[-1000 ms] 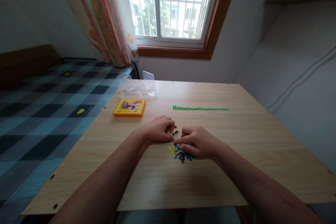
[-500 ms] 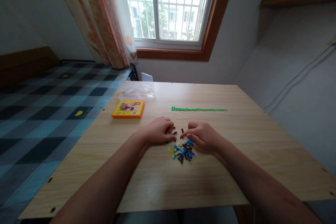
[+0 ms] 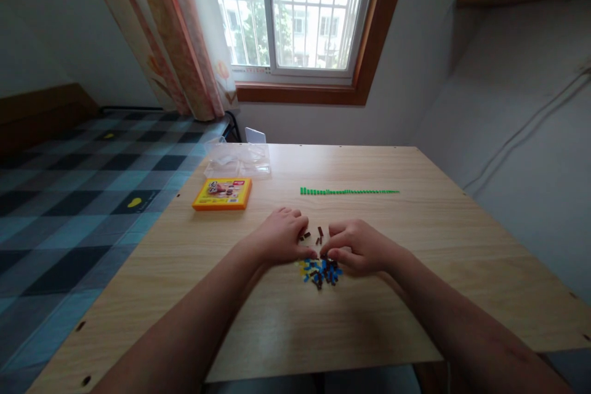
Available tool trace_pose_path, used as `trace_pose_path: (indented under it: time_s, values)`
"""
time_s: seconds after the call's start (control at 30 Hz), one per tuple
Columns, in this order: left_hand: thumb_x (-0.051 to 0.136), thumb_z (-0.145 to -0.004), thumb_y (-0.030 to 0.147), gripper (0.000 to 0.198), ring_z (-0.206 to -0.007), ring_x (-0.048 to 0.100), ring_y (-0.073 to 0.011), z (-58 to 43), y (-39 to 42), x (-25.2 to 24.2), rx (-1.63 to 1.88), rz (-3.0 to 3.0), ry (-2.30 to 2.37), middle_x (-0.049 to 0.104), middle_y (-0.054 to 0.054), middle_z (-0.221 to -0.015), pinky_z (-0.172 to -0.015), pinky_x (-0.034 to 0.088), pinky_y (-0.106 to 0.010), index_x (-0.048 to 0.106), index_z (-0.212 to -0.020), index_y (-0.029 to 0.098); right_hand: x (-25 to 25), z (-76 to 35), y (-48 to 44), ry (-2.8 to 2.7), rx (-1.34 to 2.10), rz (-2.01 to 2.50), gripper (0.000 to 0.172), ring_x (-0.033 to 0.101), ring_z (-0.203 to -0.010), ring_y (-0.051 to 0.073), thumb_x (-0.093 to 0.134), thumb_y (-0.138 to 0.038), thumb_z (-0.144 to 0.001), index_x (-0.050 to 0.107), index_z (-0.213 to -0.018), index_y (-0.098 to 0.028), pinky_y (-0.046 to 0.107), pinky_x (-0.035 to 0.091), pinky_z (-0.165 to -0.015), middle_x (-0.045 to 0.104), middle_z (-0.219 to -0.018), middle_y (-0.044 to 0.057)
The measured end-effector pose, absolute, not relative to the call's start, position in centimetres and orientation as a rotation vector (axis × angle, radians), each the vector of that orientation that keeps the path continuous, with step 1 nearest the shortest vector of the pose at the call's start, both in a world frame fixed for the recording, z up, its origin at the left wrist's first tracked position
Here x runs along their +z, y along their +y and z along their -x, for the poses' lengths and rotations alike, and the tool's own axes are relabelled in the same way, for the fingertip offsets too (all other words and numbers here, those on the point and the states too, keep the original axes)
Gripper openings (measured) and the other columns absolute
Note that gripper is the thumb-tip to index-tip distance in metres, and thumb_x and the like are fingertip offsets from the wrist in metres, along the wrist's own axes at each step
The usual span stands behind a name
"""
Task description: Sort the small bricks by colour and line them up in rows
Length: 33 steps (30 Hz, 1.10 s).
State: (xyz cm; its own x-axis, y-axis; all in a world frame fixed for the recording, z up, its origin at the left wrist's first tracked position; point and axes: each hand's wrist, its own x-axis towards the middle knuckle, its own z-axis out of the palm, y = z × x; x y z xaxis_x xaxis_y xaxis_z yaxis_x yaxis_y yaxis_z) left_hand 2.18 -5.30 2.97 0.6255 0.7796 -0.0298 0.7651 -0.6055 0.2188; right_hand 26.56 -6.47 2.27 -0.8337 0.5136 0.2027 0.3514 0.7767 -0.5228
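Observation:
A small heap of tiny blue, yellow and brown pieces [image 3: 320, 271] lies on the wooden table [image 3: 415, 271] in front of me. My left hand [image 3: 281, 237] rests on the table at the heap's left edge, fingers curled, thumb and fingertips pinched at the pieces. My right hand [image 3: 359, 247] sits at the heap's right edge, fingers curled in a pinch; what it holds is too small to name. A few loose brown pieces [image 3: 313, 236] lie between my two hands. Farther back, a straight row of green pieces [image 3: 348, 191] runs left to right.
An orange-yellow box [image 3: 222, 193] lies at the back left of the table, with a clear plastic container [image 3: 239, 160] behind it. A checked bed [image 3: 78, 197] is to the left. The wall is close on the right, a window behind.
My right hand went from over the heap up to the loose brown pieces, then back down to the heap's edge. My left thumb reached toward the heap. The view shifted slightly.

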Motion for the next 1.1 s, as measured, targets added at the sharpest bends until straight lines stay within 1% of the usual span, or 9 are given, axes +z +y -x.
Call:
trace_pose_path:
  time_s: [0.1, 0.23, 0.43, 0.53, 0.67, 0.87, 0.97, 1.1]
  values:
    - [0.072, -0.075, 0.06, 0.041, -0.091, 0.056, -0.0255, -2.0, -5.2, 3.2, 0.093, -2.628, 1.253, 0.062, -0.007, -0.092, -0.081, 0.041, -0.037, 0.06, -0.082, 0.021, 2.3, -26.5, -6.6, -2.637, 0.681, 0.637, 0.044, 0.054, -0.069, 0.015, 0.044, -0.049, -0.102, 0.079, -0.097, -0.022, 0.027, 0.036, -0.065, 0.061, -0.081, 0.004]
    - [0.072, -0.075, 0.054, 0.036, -0.091, 0.055, -0.0247, -1.8, -5.1, 3.9, 0.051, -2.605, 1.222, 0.062, -0.006, -0.092, -0.082, 0.041, -0.036, 0.059, -0.081, 0.021, 2.2, -26.5, -6.7, -2.659, 0.653, 0.67, 0.046, 0.051, -0.066, 0.014, 0.044, -0.05, -0.102, 0.079, -0.092, -0.021, 0.027, 0.034, -0.062, 0.059, -0.077, 0.003]
    - [0.065, -0.081, 0.054, 0.033, -0.091, 0.054, -0.0239, -1.8, -5.2, 4.1, 0.05, -2.606, 1.213, 0.061, -0.006, -0.091, -0.08, 0.04, -0.035, 0.059, -0.082, 0.021, 2.1, -26.7, -6.5, -2.598, 0.724, 0.713, 0.045, 0.053, -0.067, 0.014, 0.047, -0.049, -0.101, 0.079, -0.093, -0.02, 0.026, 0.036, -0.064, 0.063, -0.08, 0.004]
    - [0.063, -0.083, 0.057, 0.036, -0.09, 0.054, -0.0248, -2.0, -5.3, 3.6, 0.074, -2.635, 1.238, 0.062, -0.007, -0.092, -0.082, 0.041, -0.037, 0.061, -0.084, 0.021, 2.0, -26.9, -6.3, -2.581, 0.735, 0.731, 0.046, 0.053, -0.065, 0.013, 0.048, -0.051, -0.101, 0.078, -0.087, -0.019, 0.026, 0.035, -0.062, 0.061, -0.077, 0.003]
    - [0.066, -0.081, 0.058, 0.038, -0.09, 0.055, -0.0258, -2.3, -5.4, 3.1, 0.078, -2.658, 1.268, 0.062, -0.008, -0.092, -0.083, 0.041, -0.039, 0.061, -0.083, 0.021, 1.9, -26.9, -6.2, -2.603, 0.728, 0.748, 0.049, 0.049, -0.062, 0.012, 0.047, -0.052, -0.101, 0.077, -0.082, -0.018, 0.026, 0.032, -0.06, 0.059, -0.075, 0.002]
    - [0.07, -0.077, 0.055, 0.037, -0.092, 0.055, -0.0248, -2.0, -5.3, 3.3, 0.068, -2.633, 1.241, 0.061, -0.006, -0.093, -0.084, 0.041, -0.037, 0.06, -0.084, 0.021, 1.6, -26.7, -6.3, -2.655, 0.733, 0.739, 0.05, 0.046, -0.061, 0.011, 0.047, -0.049, -0.102, 0.074, -0.075, -0.017, 0.026, 0.03, -0.06, 0.056, -0.073, 0.002]
    - [0.07, -0.077, 0.053, 0.035, -0.093, 0.055, -0.0241, -1.8, -5.1, 3.9, 0.031, -2.608, 1.201, 0.061, -0.005, -0.093, -0.084, 0.041, -0.036, 0.058, -0.084, 0.021, 1.6, -26.6, -6.4, -2.651, 0.737, 0.744, 0.049, 0.047, -0.062, 0.011, 0.047, -0.048, -0.102, 0.074, -0.077, -0.017, 0.025, 0.03, -0.06, 0.057, -0.074, 0.002]
    - [0.07, -0.077, 0.047, 0.03, -0.094, 0.054, -0.0231, -1.5, -5.1, 4.4, -0.01, -2.588, 1.151, 0.061, -0.004, -0.094, -0.086, 0.041, -0.036, 0.056, -0.083, 0.021, 1.6, -26.5, -6.3, -2.619, 0.703, 0.763, 0.046, 0.05, -0.066, 0.013, 0.044, -0.047, -0.103, 0.077, -0.086, -0.019, 0.025, 0.033, -0.063, 0.061, -0.078, 0.003]
